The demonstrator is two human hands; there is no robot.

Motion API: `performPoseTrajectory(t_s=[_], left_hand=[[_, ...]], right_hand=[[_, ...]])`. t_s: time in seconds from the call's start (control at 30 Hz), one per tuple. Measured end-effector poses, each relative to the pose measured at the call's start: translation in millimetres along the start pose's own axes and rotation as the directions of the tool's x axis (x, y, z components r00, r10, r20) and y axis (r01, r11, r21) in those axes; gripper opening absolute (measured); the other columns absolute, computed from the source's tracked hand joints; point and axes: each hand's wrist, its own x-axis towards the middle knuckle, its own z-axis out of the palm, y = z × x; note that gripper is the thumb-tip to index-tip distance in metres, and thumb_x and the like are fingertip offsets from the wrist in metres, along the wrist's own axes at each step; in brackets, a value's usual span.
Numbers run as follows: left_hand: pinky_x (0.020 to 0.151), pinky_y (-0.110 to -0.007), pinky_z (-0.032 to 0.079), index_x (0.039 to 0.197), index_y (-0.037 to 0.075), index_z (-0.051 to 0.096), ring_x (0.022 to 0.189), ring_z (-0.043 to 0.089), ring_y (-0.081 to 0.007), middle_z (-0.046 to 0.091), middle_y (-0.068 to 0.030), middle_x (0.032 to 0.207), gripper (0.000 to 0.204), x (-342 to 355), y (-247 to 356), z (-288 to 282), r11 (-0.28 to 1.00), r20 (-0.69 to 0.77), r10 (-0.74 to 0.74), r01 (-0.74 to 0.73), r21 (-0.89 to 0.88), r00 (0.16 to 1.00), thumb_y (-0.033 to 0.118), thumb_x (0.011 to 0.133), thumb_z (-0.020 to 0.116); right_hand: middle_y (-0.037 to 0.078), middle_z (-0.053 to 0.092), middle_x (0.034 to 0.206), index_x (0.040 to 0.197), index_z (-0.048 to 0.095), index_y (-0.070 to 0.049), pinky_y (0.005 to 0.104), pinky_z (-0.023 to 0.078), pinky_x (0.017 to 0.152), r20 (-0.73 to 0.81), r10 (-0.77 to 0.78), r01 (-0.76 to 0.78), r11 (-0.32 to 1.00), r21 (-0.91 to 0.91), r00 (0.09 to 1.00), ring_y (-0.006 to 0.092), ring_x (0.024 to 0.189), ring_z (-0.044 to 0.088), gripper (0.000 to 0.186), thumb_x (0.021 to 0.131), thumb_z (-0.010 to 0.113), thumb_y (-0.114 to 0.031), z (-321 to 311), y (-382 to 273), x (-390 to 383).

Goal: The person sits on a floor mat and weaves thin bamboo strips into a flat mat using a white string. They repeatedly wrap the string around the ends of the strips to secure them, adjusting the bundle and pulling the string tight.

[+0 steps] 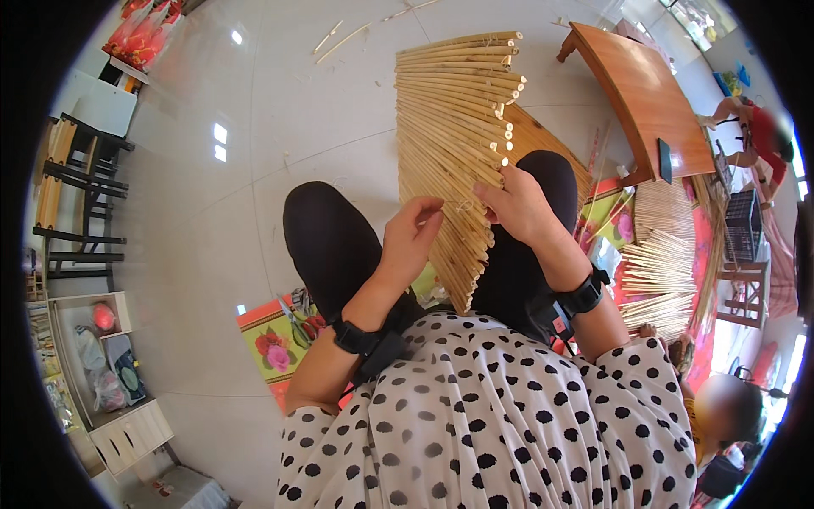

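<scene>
A mat of thin straw-coloured reeds [449, 127], bound side by side, stretches from my lap out past my knees. Its cut ends form an uneven right edge. My right hand [519, 206] is closed on that edge, the thumb lying over the reeds. Beside the mat's left edge, my left hand [411, 239] has thumb and forefinger curled close together; anything pinched between them is too small to make out. A little loop of pale string [463, 205] lies on the reeds between both hands.
Scissors [295, 327] lie on a floral sheet [263, 339] by my left leg. To the right stand a wooden table [632, 85] with a dark phone [665, 161] and a spread of loose reeds [661, 276]. Two other people sit farther right. Stacked stools [80, 199] stand left.
</scene>
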Motion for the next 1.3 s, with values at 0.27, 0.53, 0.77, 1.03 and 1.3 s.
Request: performPoseTrajectory(t_s=[0.27,0.53,0.77,1.03,1.3], left_hand=[[0.078,-0.024,0.052,0.106,-0.002,0.066,0.086,0.064,-0.0085,0.069,-0.0034,0.097,0.013,7,-15,17,0.983,-0.093,0.141,-0.15,-0.103,0.986,0.006,0.096,0.067],[0.071,-0.023,0.047,0.099,0.0,0.062,0.078,0.056,-0.008,0.06,-0.0005,0.086,0.005,18,-38,29,0.956,-0.168,0.294,-0.289,0.052,0.941,0.004,0.096,0.064],[0.073,-0.026,0.049,0.093,0.0,0.058,0.08,0.055,-0.0104,0.058,-0.0024,0.086,0.008,17,-19,48,0.943,-0.224,0.315,-0.331,-0.037,0.922,0.005,0.099,0.058],[0.078,-0.031,0.054,0.099,0.001,0.058,0.081,0.059,-0.0142,0.061,-0.0056,0.089,0.011,9,10,-27,0.976,-0.616,0.143,-0.213,-0.042,0.775,0.012,0.101,0.057],[0.06,-0.029,0.059,0.111,0.009,0.044,0.092,0.074,-0.0287,0.072,-0.0184,0.099,0.012,-1,52,-15,0.76,-0.193,0.175,-0.257,-0.597,0.965,0.021,0.109,0.043]], right_hand=[[0.03,0.066,0.086,0.098,0.057,0.01,0.0501,0.053,0.078,-0.045,-0.062,0.059,0.996,-0.06,0.997,0.0477,0.089,0.065,0.044,0.088,0.064,-0.032,10,-16,-5],[0.029,0.067,0.08,0.107,0.059,0.005,0.0534,0.056,0.069,-0.171,-0.13,0.106,0.984,-0.14,0.977,0.0474,0.079,0.067,0.044,0.083,0.071,-0.03,19,-23,-19],[0.027,0.067,0.077,0.119,0.051,0.004,0.0544,0.054,0.071,-0.239,-0.11,0.085,0.99,-0.112,0.965,0.048,0.076,0.066,0.047,0.082,0.067,-0.022,17,-9,-23],[0.028,0.066,0.075,0.102,0.051,0.006,0.0534,0.055,0.07,-0.238,-0.028,-0.01,0.988,-0.155,0.971,0.0472,0.075,0.067,0.034,0.08,0.065,-0.015,17,-8,-23],[0.025,0.068,0.078,0.113,0.059,0.003,0.0456,0.056,0.068,-0.279,-0.099,0.106,0.994,0.011,0.955,0.0416,0.076,0.069,0.039,0.082,0.07,-0.018,24,-16,-34]])
